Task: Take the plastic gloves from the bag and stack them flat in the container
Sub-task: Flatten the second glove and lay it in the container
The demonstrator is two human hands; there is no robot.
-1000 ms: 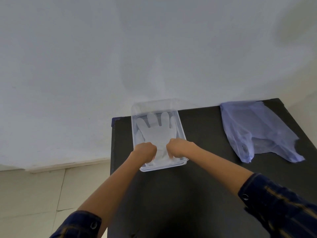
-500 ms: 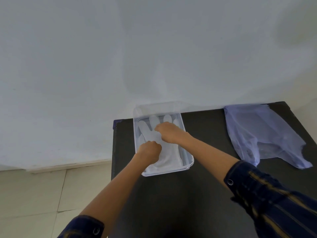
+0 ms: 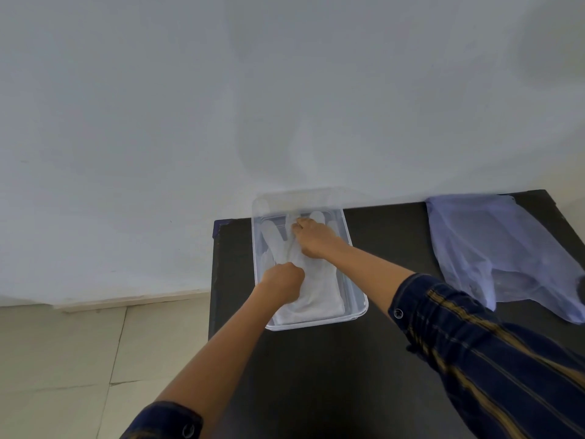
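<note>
Landmark: a clear plastic container (image 3: 257,248), which stands on a black surface (image 3: 316,375) with its far end against a pale wall (image 3: 285,90).

Plastic gloves (image 3: 316,299): white and translucent, lying inside the container as a flat stack; cuff ends are toward the container's near end, finger ends toward its far end; the top glove is rumpled along the middle of the container.

Left hand (image 3: 283,282): inside the container, over its near-left part; fingers are curled under and the knuckles are down on the top glove; whether the fingers pinch the glove or only bear on it cannot be told, as the fingertips are hidden.

Right hand (image 3: 313,237): inside the container, over its far half; palm down, fingers reaching forward, with the tips pressing on the finger end of the top glove; nothing is seen gripped.

Bag (image 3: 493,248): lilac thin plastic, lying slack and flat on the surface, well apart to the right of the container; contents cannot be made out.

Both forearms are bare up to dark blue striped sleeves (image 3: 490,359); a tiled floor (image 3: 63,359) shows to the left of the container, beyond the edge of the surface.
</note>
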